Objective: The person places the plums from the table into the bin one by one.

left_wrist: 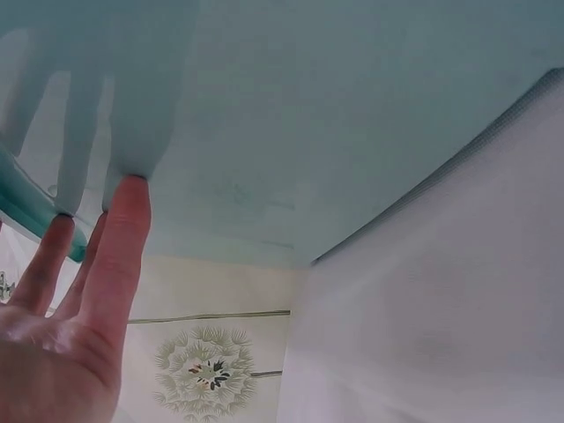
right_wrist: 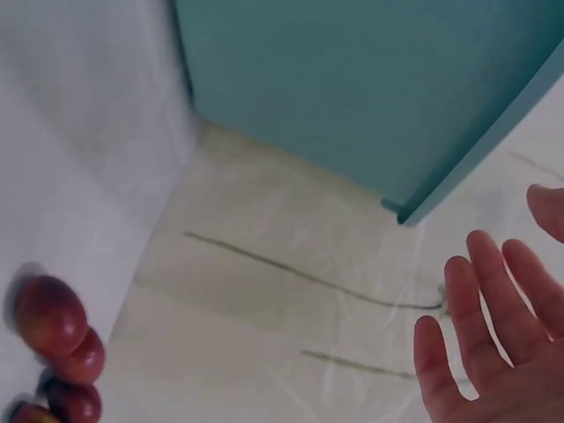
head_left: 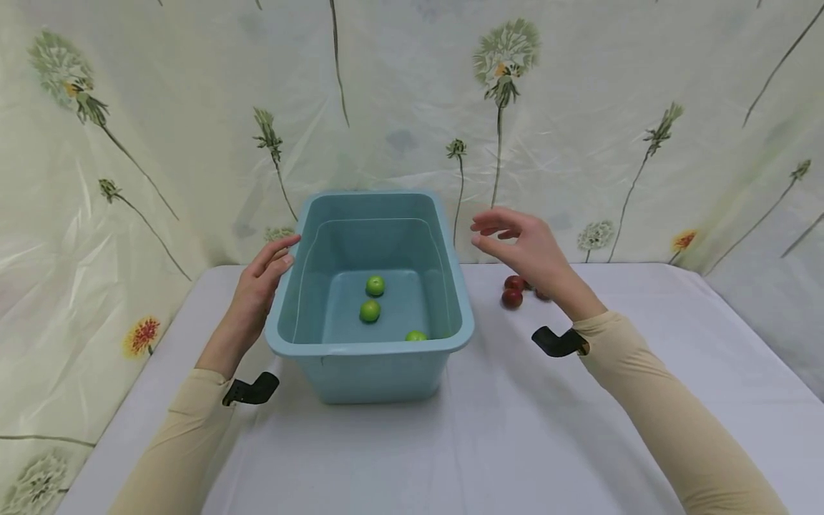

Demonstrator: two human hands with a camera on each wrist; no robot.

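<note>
A light-blue plastic tub [head_left: 380,379] stands on the white-covered table, its rim facing up. Inside lie small round green fruits, one [head_left: 375,285] farther back, another [head_left: 370,310] near the middle and a third [head_left: 415,335] partly hidden by the near wall. My left hand [head_left: 257,286] is at the tub's left side; in the left wrist view its extended fingertips [left_wrist: 132,189] meet the outer wall. Beyond the right rim my right hand [head_left: 524,247] hovers with fingers loosely bent and nothing in them. Below it sit several dark red round fruits [head_left: 512,298], some hidden behind the wrist.
A white cloth covers the table [head_left: 515,443]. Close behind it hangs a pale curtain [head_left: 399,93] printed with dandelions, which also runs along both sides. Black camera mounts sit on the left wrist [head_left: 252,390] and right wrist [head_left: 558,342].
</note>
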